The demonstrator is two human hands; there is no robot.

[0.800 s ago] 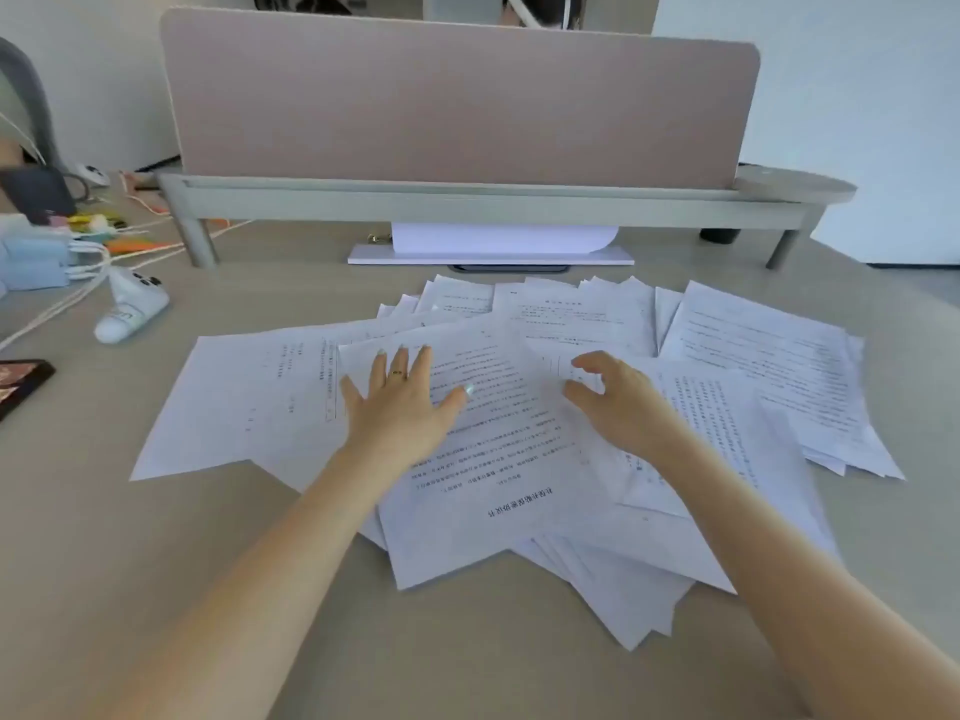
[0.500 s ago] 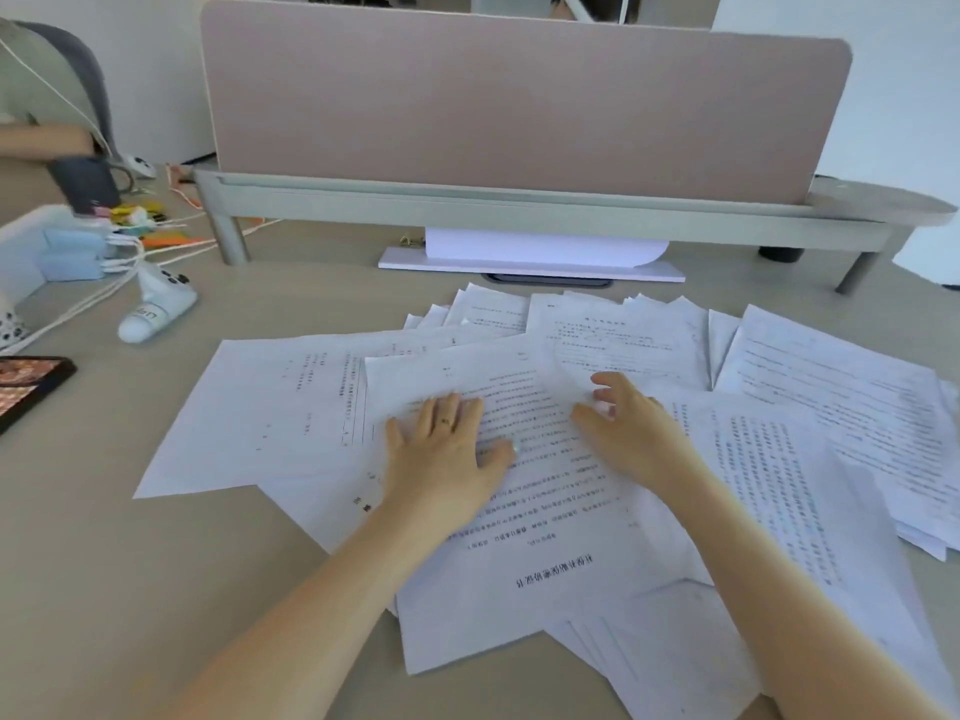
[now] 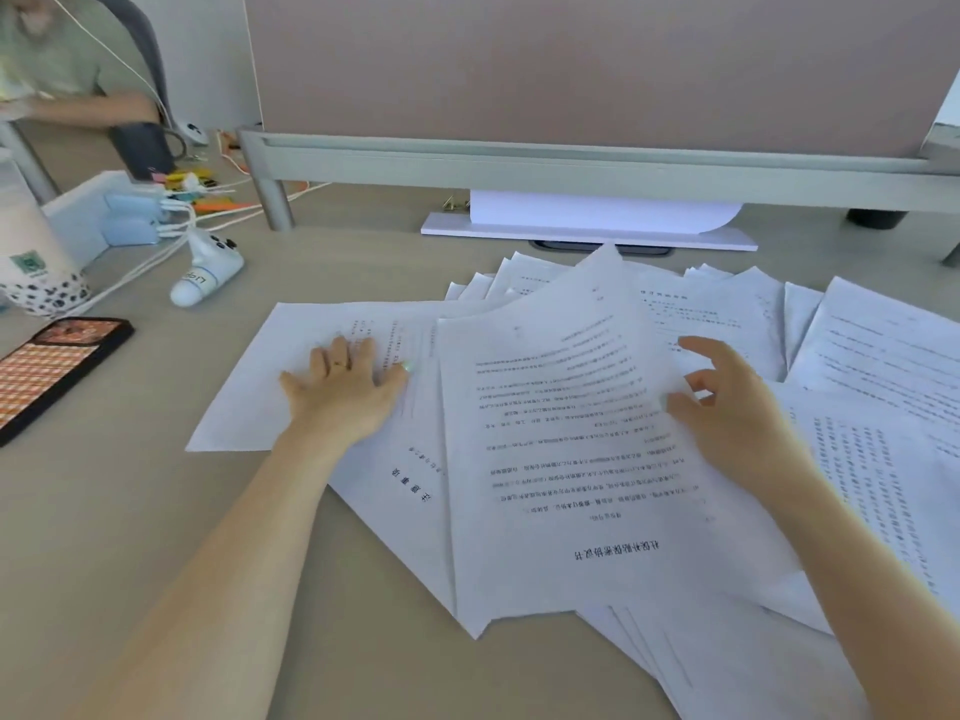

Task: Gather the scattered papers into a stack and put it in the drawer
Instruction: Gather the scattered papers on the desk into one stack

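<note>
Head view. Papers (image 3: 597,433): I count them loose, fanned over the desk (image 3: 156,511), centre to right. Left hand (image 3: 343,392): spread flat, pressing the far-left sheet. Right hand (image 3: 727,407): fingers loosely curled, lifting the top sheet's edge. No stack yet; drawer unseen.

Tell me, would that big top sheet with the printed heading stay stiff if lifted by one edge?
Probably not. The top sheet already curves up at its far corner by the right hand, so it looks thin and floppy. Lying on other papers, it would likely slide easily.
</note>
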